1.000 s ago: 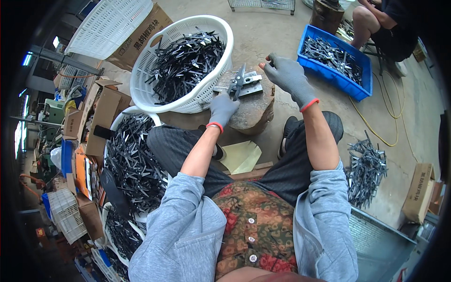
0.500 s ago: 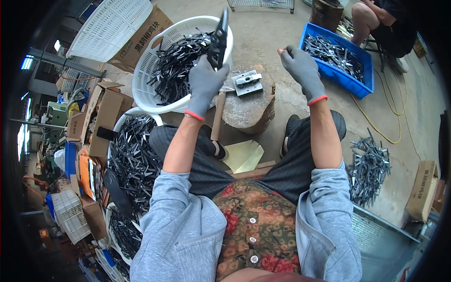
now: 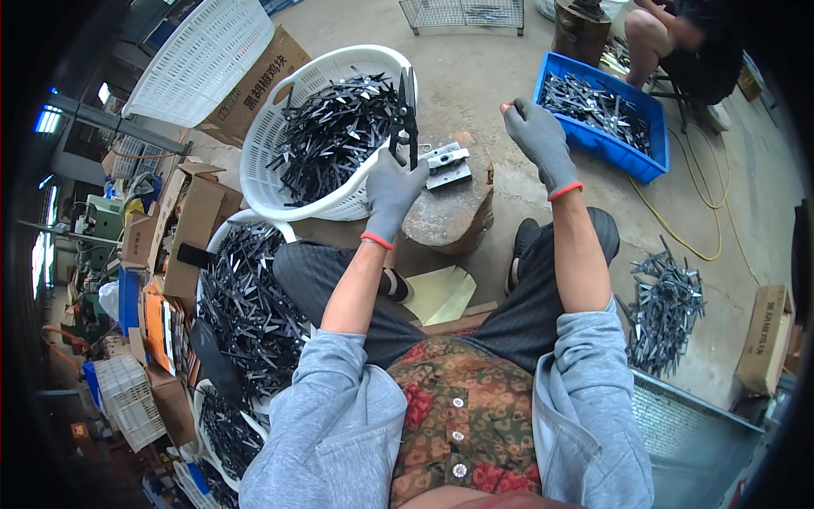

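Observation:
My left hand [image 3: 393, 193], in a grey glove with a red cuff, is closed around the lower end of a black scissor-shaped piece [image 3: 407, 119]. Its two long arms point up, slightly apart, before the rim of a white basket [image 3: 254, 161] heaped with black metal blades [image 3: 339, 127]. My right hand [image 3: 538, 140], gloved alike, hovers between the stump and a blue crate, fingers curled and thumb and forefinger pinched. Whatever they hold, if anything, is too small to make out. Between the hands, a metal fixture [image 3: 447, 165] sits on a wooden stump [image 3: 454, 222].
The blue crate [image 3: 661, 161] of metal pieces stands at the far right, near a seated person [image 3: 691, 51]. More blades fill a white basket [image 3: 246, 297] by my left leg. A loose pile [image 3: 666, 310] lies on the floor at right, and a yellow cable [image 3: 678, 225] runs beyond it.
My left hand has come nearer and to the right with the black piece, which now shows two separate arms. The right hand stays pinched, shifted only slightly. The hammer handle beside the stump is now mostly hidden.

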Demonstrator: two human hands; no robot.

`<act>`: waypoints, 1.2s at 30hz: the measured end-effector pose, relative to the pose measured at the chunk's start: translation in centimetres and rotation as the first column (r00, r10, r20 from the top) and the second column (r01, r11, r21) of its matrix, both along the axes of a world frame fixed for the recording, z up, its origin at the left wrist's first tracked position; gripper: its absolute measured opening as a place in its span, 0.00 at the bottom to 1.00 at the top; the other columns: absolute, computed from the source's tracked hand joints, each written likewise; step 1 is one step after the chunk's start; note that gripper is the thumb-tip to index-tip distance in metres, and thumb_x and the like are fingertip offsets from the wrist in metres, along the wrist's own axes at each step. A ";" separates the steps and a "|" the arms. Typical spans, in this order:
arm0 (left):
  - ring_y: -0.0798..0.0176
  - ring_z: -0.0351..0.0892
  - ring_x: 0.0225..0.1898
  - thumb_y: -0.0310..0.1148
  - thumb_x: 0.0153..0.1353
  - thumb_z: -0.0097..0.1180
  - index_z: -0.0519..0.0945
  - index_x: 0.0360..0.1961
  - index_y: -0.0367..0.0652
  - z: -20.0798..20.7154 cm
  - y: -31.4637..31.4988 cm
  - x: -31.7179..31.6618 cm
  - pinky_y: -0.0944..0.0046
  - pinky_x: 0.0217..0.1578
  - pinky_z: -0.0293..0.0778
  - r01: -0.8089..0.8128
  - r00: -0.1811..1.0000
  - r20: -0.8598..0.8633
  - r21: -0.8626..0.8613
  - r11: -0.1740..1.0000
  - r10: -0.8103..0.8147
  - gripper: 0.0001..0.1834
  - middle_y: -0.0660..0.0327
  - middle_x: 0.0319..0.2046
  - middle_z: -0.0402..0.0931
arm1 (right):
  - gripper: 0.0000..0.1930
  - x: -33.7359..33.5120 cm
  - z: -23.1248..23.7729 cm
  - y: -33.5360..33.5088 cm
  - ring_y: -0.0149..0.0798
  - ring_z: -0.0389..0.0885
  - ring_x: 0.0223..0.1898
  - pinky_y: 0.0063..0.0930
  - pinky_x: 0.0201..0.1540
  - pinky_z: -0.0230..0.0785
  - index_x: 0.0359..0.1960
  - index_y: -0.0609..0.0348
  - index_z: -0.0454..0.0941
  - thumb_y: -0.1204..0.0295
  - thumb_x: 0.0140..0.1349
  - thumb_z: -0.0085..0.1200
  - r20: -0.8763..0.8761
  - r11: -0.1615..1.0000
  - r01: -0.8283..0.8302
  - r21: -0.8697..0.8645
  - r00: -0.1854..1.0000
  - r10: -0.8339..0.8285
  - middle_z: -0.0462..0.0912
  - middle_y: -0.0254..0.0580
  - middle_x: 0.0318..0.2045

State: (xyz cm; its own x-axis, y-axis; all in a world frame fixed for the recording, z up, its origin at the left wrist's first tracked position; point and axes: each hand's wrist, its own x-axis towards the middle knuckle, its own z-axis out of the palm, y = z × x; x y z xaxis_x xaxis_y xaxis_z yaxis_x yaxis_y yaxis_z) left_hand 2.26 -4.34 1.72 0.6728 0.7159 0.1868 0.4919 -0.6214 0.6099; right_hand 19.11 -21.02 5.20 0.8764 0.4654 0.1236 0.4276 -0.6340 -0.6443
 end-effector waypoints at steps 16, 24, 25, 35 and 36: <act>0.50 0.76 0.40 0.43 0.40 0.65 0.66 0.48 0.37 -0.4 -3.1 -1.6 0.56 0.39 0.72 0.083 0.992 0.103 -0.118 0.990 -0.071 0.36 0.50 0.36 0.75 | 0.25 -6.9 -7.7 6.3 0.26 0.68 0.39 0.19 0.42 0.62 0.45 0.64 0.72 0.52 0.59 0.49 -0.555 0.676 -0.264 0.688 0.409 0.724 0.74 0.34 0.38; 0.48 0.56 0.58 0.37 0.46 0.60 0.47 0.62 0.32 -0.5 -2.2 -2.6 0.57 0.59 0.53 0.358 0.821 0.486 -0.028 0.933 -0.300 0.47 0.43 0.57 0.52 | 0.25 -9.1 -1.9 5.6 0.37 0.72 0.50 0.31 0.55 0.63 0.56 0.62 0.63 0.58 0.63 0.44 -0.406 0.379 0.195 0.904 0.119 0.906 0.72 0.44 0.50; 0.49 0.53 0.60 0.37 0.49 0.58 0.46 0.63 0.32 -0.9 -2.0 -2.5 0.58 0.60 0.50 0.357 0.791 0.569 -0.130 0.925 -0.225 0.45 0.43 0.58 0.51 | 0.24 -9.3 -1.7 5.7 0.37 0.72 0.50 0.31 0.55 0.64 0.55 0.62 0.64 0.58 0.63 0.43 -0.338 0.303 0.204 0.931 0.167 0.926 0.72 0.44 0.50; 0.56 0.59 0.60 0.29 0.64 0.36 0.59 0.57 0.31 1.0 -2.9 -1.8 0.62 0.59 0.52 0.471 0.796 0.523 -0.219 0.855 -0.304 0.21 0.47 0.56 0.60 | 0.16 -9.9 -3.9 8.6 0.26 0.68 0.22 0.25 0.25 0.63 0.30 0.67 0.76 0.63 0.59 0.52 -0.198 0.654 -0.059 0.754 0.929 0.312 0.76 0.41 0.18; 0.51 0.62 0.57 0.27 0.64 0.36 0.63 0.54 0.31 0.7 -2.9 -1.7 0.61 0.58 0.55 0.479 0.767 0.549 -0.144 0.866 -0.333 0.18 0.46 0.53 0.63 | 0.15 -10.0 -3.8 8.6 0.26 0.68 0.22 0.26 0.25 0.63 0.31 0.67 0.76 0.63 0.59 0.52 -0.204 0.684 -0.043 0.728 0.940 0.275 0.76 0.42 0.18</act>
